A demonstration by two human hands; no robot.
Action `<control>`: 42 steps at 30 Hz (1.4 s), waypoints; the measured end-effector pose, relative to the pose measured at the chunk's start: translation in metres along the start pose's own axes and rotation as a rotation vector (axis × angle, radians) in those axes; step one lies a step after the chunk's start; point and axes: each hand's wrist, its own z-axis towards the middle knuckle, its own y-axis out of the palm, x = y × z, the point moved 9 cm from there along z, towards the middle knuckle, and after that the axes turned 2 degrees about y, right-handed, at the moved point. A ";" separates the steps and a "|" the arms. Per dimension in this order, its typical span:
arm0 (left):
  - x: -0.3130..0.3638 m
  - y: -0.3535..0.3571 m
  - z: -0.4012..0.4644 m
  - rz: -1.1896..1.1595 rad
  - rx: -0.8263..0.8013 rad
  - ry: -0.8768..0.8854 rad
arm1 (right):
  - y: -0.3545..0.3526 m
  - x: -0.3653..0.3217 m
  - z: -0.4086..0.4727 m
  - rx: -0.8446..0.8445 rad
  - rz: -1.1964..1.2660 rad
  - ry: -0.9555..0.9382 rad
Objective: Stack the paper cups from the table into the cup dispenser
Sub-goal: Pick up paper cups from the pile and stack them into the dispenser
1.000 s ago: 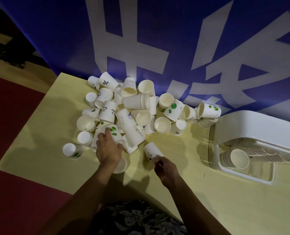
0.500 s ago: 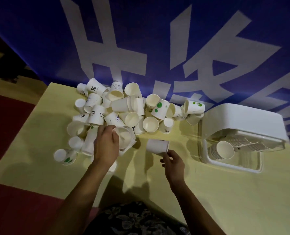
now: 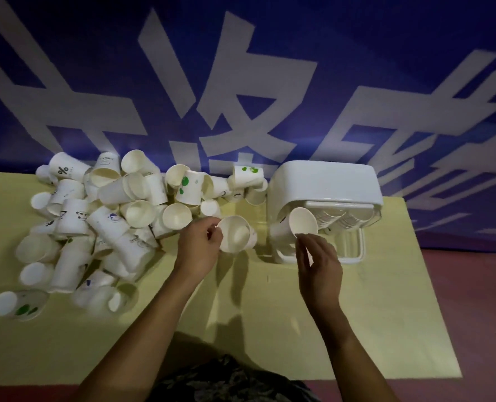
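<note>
Two hands (image 3: 200, 245), one dispenser (image 3: 325, 181)

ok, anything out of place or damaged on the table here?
No damage visible. The loose paper cups lie in a jumbled heap, most tipped on their sides, one off alone near the table's front left corner. The dispenser looks intact.

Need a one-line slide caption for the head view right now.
Right hand seats a paper cup at the white dispenser; left hand holds another cup beside the pile.
</note>
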 end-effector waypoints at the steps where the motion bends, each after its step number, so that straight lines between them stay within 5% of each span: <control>1: 0.007 0.008 -0.001 -0.030 -0.001 -0.019 | -0.007 0.006 0.004 0.004 -0.027 -0.018; 13: 0.051 0.057 -0.013 -0.175 0.068 -0.147 | 0.069 0.081 0.020 -0.443 -0.331 -0.207; 22: 0.059 0.111 -0.005 -0.236 0.049 -0.241 | 0.034 0.106 0.029 -0.355 -0.053 -0.079; 36: 0.017 0.176 0.005 -0.239 -0.002 -0.393 | 0.020 0.133 0.022 -0.382 0.020 0.020; 42: 0.003 0.133 0.002 0.035 -0.046 -0.189 | 0.036 0.094 0.008 -0.443 0.031 -0.042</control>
